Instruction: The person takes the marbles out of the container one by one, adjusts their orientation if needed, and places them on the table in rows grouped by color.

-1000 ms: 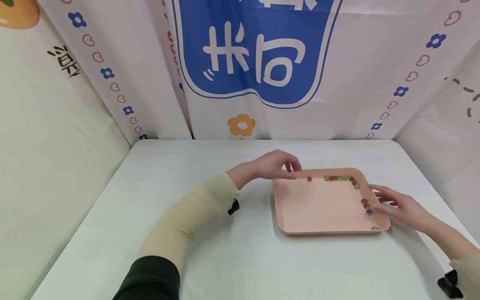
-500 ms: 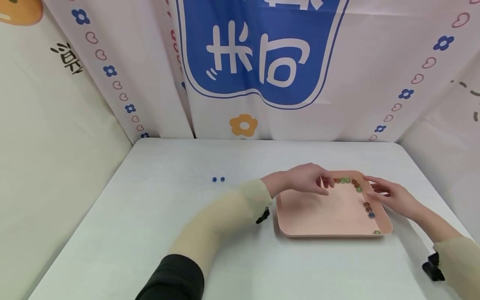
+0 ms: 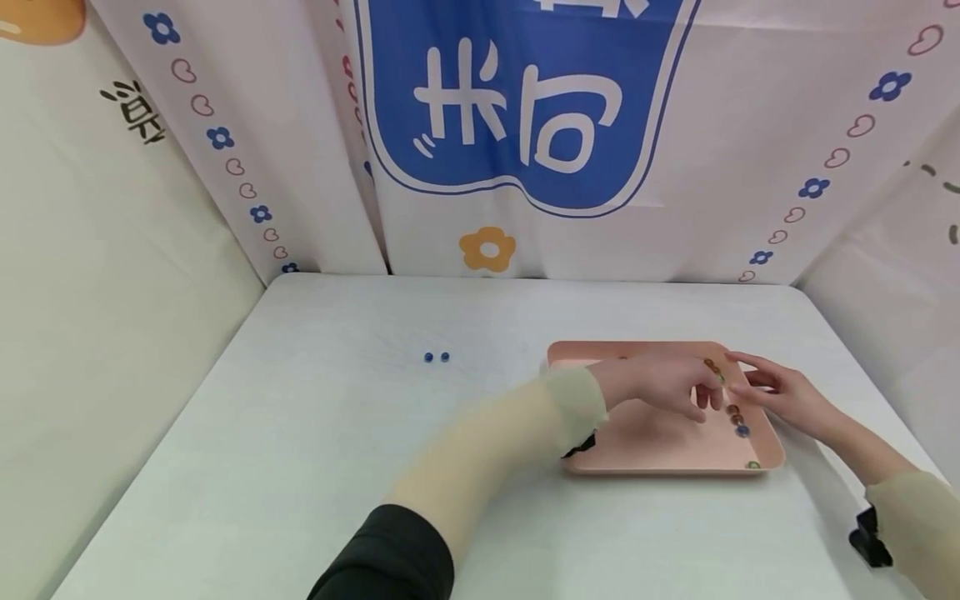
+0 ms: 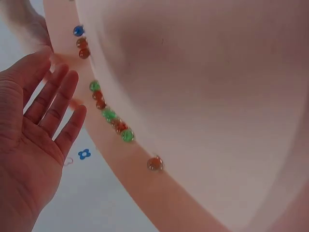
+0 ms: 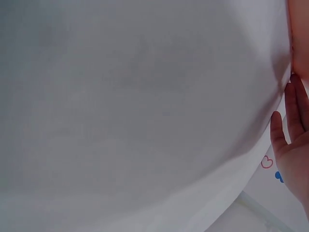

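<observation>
The head view shows a shallow pink tray point(image 3: 645, 461) with rounded corners and a smooth, matte face, lying on the right half of a white table point(image 3: 262, 433). The left hand point(image 3: 671, 387) hangs over the tray, its fingers loosely bent downward; the left wrist view shows a bare palm, with nothing visible in its grip. The right hand point(image 3: 795, 404) rests against the tray's right rim, fingers nearly straight, likewise with an empty grip.

Small round balls, glossy and see-through like glass, line the tray's sides. In the left wrist view a blue ball point(image 4: 78, 31) touches a pair of amber-brown balls point(image 4: 83, 48); beyond a gap comes a curved string of green and brown balls point(image 4: 108, 114), then a lone brown ball point(image 4: 154, 163). A green ball point(image 3: 753, 466) sits at the tray's near right corner. Two dark blue balls point(image 3: 429, 357) lie side by side, slightly apart, on the table to the tray's left. Behind hangs a softly creased printed cloth point(image 3: 705, 142).
</observation>
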A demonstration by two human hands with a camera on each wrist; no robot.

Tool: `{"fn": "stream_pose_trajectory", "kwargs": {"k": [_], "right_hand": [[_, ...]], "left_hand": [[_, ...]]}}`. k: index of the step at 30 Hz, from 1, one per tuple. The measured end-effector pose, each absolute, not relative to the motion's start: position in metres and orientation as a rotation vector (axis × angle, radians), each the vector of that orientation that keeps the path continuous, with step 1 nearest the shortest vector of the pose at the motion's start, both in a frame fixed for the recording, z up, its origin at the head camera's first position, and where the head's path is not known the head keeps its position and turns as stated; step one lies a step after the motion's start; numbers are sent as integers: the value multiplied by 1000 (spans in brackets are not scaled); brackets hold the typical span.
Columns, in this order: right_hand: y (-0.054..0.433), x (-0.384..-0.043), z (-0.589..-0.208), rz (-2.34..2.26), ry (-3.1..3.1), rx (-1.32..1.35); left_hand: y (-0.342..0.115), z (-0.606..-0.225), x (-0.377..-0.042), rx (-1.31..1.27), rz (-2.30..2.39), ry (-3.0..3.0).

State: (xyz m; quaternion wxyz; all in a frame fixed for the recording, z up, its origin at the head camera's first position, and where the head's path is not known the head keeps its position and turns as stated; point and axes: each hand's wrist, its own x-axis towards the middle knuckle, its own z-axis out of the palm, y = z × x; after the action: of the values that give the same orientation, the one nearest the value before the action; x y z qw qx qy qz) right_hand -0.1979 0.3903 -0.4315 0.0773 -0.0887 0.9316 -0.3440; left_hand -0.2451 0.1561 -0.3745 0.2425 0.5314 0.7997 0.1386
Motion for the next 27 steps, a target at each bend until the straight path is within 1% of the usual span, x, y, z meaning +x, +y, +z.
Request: {"fn": "stream_pose_trajectory", "kwargs": {"k": [11, 27], "right_hand": [[392, -196, -435, -1099, 2777, -306], [391, -196, -433, -1087, 2809, -303]], "left_hand": [[178, -394, -240, 1409, 373, 2164], [189, -395, -229, 1395, 286, 2107]]}}
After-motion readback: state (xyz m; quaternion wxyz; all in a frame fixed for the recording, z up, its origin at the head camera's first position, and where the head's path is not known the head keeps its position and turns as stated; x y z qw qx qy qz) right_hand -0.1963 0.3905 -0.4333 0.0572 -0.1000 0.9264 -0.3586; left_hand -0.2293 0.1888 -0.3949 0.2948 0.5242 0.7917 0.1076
